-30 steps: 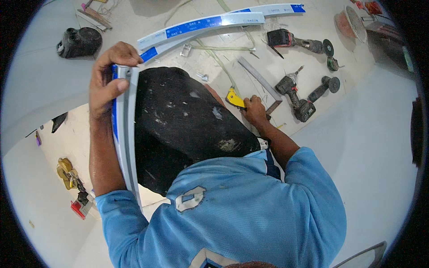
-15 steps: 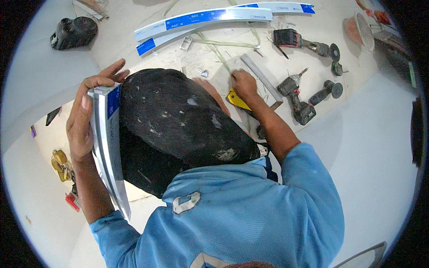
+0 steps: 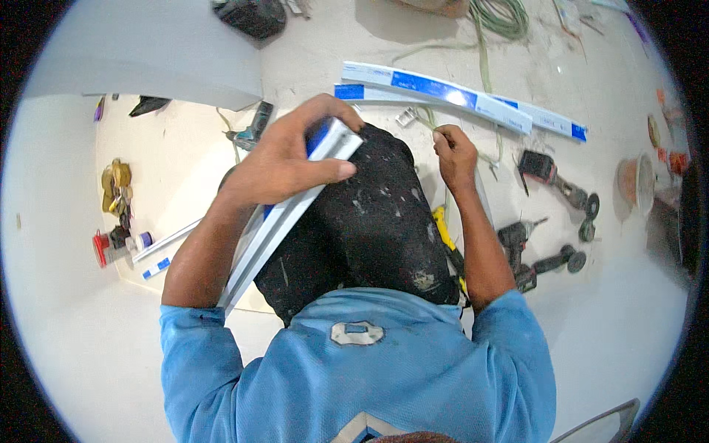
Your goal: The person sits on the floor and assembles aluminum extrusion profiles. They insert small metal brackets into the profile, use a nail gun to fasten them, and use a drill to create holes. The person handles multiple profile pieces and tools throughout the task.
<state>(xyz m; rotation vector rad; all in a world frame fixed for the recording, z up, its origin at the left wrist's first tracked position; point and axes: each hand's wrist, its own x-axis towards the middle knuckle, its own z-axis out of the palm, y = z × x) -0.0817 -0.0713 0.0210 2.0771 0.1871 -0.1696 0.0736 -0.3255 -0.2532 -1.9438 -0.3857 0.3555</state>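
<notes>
My left hand (image 3: 277,166) grips a long silver metal profile (image 3: 273,232) with blue-and-white film, near its upper end. The thumb lies across its front face, and the bar slants down over my dark trousers (image 3: 369,214) toward my left elbow. Raised past my right knee, my right hand (image 3: 456,159) has its fingertips pinched together. Whatever may be between them is too small to make out. Just left of that hand lies a short silver metal piece (image 3: 405,117) on the floor. A yellow-and-black tool (image 3: 445,227) is partly hidden between my right thigh and forearm.
Film-covered profiles (image 3: 436,90) lie ahead. At right are a cordless cutter (image 3: 557,179), a drill (image 3: 515,240), a grinder (image 3: 557,262) and a bucket (image 3: 635,184). A teal drill (image 3: 255,129) lies leftward. Pale green cord (image 3: 501,18) is coiled at the far side.
The profile in my left hand has swung from upright at my left to a slant over my lap. My right hand has left the yellow tool and moved forward. The whole view has shifted.
</notes>
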